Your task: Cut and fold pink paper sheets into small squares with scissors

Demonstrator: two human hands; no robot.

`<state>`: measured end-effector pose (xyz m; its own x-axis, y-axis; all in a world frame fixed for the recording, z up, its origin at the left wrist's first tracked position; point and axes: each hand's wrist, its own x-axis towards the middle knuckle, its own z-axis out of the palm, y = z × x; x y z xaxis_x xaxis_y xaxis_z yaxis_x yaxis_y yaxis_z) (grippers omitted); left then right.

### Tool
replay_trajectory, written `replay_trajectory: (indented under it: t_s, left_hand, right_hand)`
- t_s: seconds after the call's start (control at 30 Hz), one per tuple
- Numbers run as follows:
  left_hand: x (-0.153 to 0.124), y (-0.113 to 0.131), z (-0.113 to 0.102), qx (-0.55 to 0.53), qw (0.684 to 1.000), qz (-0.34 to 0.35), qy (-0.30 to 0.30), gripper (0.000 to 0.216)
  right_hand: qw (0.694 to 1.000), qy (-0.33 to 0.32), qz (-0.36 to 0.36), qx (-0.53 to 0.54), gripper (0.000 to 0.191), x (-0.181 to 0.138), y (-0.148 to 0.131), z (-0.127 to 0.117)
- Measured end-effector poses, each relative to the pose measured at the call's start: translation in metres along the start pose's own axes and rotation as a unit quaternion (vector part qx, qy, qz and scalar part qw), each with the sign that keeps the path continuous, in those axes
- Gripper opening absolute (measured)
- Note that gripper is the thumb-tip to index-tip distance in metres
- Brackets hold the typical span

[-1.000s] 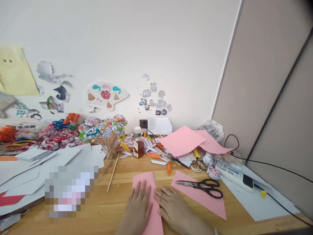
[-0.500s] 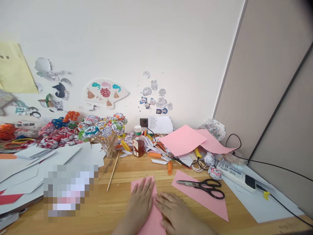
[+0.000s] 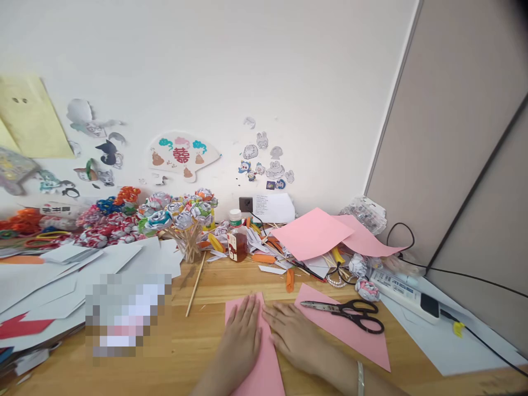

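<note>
A strip of pink paper [image 3: 268, 366], apparently folded, lies lengthwise on the wooden table in front of me. My left hand [image 3: 243, 335] rests flat on it with fingers stretched out and holds nothing. Beside it, my right hand [image 3: 291, 333] lies flat along the strip's right edge, its fingers extended and its palm over the wood. To the right is another piece of pink paper [image 3: 367, 346], and black-handled scissors [image 3: 344, 309] lie across it, blades pointing left.
At the back stand a glue bottle [image 3: 236, 242] and a bunch of paper flowers on sticks [image 3: 190, 212]. White sheets [image 3: 119, 258] pile up at the left. Larger pink sheets [image 3: 311, 234] cover scraps at the back right, near a power strip [image 3: 404, 294]. A wooden stick [image 3: 195, 285] lies left of my hands.
My right hand has slid up along the strip's edge, bringing a wrist bracelet into view. My left hand stays flat on the paper. The whole view has shifted slightly.
</note>
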<state>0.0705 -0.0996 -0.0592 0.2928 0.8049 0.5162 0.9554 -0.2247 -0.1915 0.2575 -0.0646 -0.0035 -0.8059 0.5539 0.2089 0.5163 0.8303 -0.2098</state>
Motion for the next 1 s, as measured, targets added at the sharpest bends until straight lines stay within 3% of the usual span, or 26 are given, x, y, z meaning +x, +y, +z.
replay_trajectory:
  t_s: [0.17, 0.27, 0.47, 0.67, 0.77, 1.0]
  left_hand:
    - [0.001, -0.001, -0.001, -0.001, 1.0, 0.001, -0.02, 0.049]
    - [0.002, 0.0, 0.0, -0.002, 1.0, -0.01, -0.028, 0.048]
    - [0.004, 0.003, -0.003, -0.006, 0.999, -0.023, -0.038, 0.048]
    - [0.008, 0.005, -0.012, -0.018, 0.997, -0.032, -0.064, 0.048]
    - [0.011, 0.006, -0.014, -0.024, 0.996, -0.039, -0.072, 0.048]
    - [0.014, 0.006, -0.016, -0.025, 0.995, -0.055, -0.081, 0.049]
  right_hand:
    - [1.0, 0.015, 0.027, -0.003, 0.043, 0.041, 0.017, 0.007]
    - [0.999, 0.013, 0.041, 0.001, 0.044, 0.045, 0.016, 0.008]
    - [0.999, -0.014, 0.017, 0.025, 0.048, -0.011, -0.009, 0.001]
    - [0.992, -0.102, -0.025, 0.073, 0.046, -0.072, -0.035, -0.026]
    - [0.987, -0.139, -0.035, 0.071, 0.044, -0.08, -0.036, -0.036]
    - [0.979, -0.155, -0.123, 0.057, 0.047, -0.081, -0.027, -0.045]
